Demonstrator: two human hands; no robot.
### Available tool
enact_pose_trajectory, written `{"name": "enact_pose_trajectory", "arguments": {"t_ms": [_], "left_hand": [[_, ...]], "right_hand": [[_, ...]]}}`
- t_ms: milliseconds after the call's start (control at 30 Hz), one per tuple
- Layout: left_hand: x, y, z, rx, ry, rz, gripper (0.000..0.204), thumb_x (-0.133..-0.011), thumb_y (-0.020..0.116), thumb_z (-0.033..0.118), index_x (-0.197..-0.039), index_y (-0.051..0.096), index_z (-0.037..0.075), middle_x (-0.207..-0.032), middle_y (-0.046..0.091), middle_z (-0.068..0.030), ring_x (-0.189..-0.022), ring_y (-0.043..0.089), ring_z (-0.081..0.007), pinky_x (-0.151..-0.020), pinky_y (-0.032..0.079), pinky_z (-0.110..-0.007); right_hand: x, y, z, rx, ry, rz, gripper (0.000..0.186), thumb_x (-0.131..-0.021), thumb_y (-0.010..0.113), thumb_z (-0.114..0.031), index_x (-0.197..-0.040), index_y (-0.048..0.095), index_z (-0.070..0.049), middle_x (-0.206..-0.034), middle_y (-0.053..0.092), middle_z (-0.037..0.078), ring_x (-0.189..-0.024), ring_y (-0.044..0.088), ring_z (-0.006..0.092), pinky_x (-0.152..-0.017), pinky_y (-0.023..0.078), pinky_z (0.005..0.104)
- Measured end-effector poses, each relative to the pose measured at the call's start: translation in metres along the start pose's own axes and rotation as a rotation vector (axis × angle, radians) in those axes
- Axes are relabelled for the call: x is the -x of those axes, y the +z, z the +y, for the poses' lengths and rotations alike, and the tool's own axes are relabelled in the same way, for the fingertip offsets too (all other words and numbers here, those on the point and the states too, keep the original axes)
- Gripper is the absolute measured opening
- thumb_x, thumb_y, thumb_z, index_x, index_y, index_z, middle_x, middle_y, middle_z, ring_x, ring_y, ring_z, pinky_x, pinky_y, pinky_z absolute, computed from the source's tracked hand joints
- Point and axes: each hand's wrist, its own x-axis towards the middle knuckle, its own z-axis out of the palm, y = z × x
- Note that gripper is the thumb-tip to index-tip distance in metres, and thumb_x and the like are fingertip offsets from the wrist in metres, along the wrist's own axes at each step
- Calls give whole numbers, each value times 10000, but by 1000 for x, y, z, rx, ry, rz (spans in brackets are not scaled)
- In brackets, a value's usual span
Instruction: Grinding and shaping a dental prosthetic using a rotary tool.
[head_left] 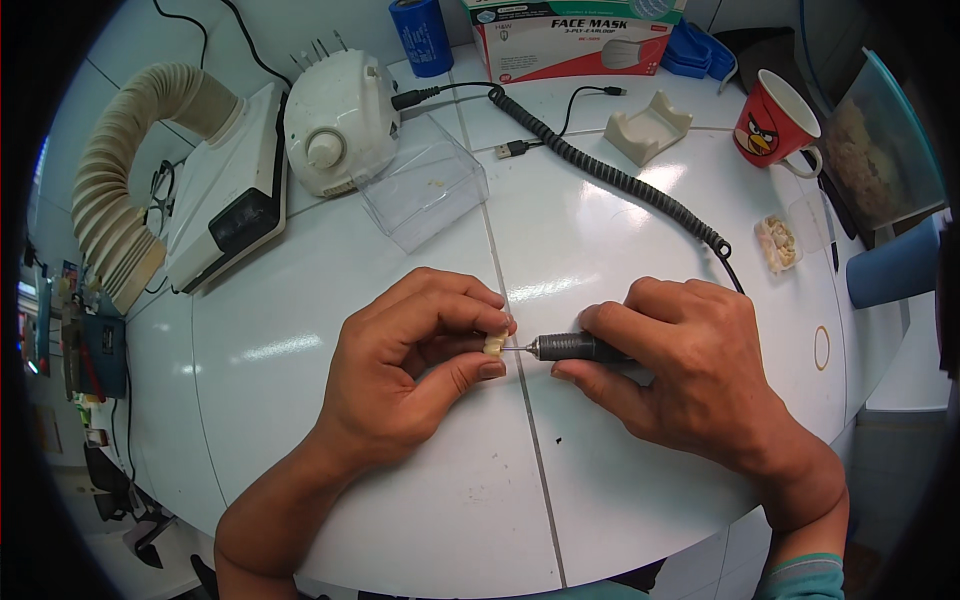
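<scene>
Pinched between the thumb and fingers of my left hand [395, 375] is a small yellowish-white piece that looks like a dental crown or bridge [494, 344]. My right hand [695, 375] grips a dark rotary handpiece [568, 347], thumb below and index finger above. The thin metal bur [515, 348] at its tip points left and appears to touch the piece's right side. Both hands are closed, close together above the white tabletop [420, 520]. Light specks of dust lie on the table below them.
Behind stand a white control unit [335, 150], a dust collector with a ribbed hose [110, 170], and a clear plastic box [425, 190]. A coiled cable [620, 175] crosses toward the right. Also around: beige cradle [650, 135], red cup [775, 120], small tooth box [776, 243], rubber band [822, 348].
</scene>
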Motion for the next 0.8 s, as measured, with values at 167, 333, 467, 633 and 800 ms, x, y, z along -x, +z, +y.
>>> {"name": "enact_pose_trajectory", "arguments": {"t_ms": [167, 333, 467, 633, 800], "left_hand": [[-1, 0, 1, -151, 27, -52, 330, -945, 785, -108, -1267, 771, -35, -1375, 640, -157, -1201, 746, -225, -1041, 660, -320], [0, 2, 5, -221, 30, -33, 308, -935, 799, -105, -1233, 783, -30, -1353, 644, -148, -1178, 743, -204, -1021, 665, -312], [3, 2, 3, -162, 6, -1, 289, -915, 807, -130, -1184, 794, -26, -1265, 693, -142, -1107, 752, -182, -968, 663, -305], [4, 1, 3, -212, 16, -10, 247, -914, 797, -157, -1118, 781, -19, -1066, 764, -115, -1007, 764, -178, -899, 649, -309], [5, 0, -1, -145, -28, -8, 206, -936, 786, -154, -1073, 699, -28, -1085, 758, -126, -1010, 759, -167, -913, 647, -310]], "right_hand": [[0, -3, -1, 20, 0, -18, 315, -899, 903, -405, -880, 756, -127, -684, 612, 22, -548, 616, 207, -522, 442, 369], [0, -5, -1, 40, 4, -44, 318, -899, 901, -404, -878, 751, -125, -688, 616, 25, -551, 616, 211, -530, 443, 364], [0, -4, -2, 37, -2, -30, 322, -897, 901, -406, -871, 750, -122, -685, 616, 26, -545, 613, 213, -532, 447, 371], [0, -4, -2, 38, -7, -27, 324, -894, 903, -407, -866, 750, -122, -686, 618, 25, -540, 612, 214, -531, 449, 373], [0, -5, -3, 33, 6, -38, 324, -894, 904, -406, -866, 752, -121, -680, 623, 29, -538, 613, 209, -530, 448, 371]]}}
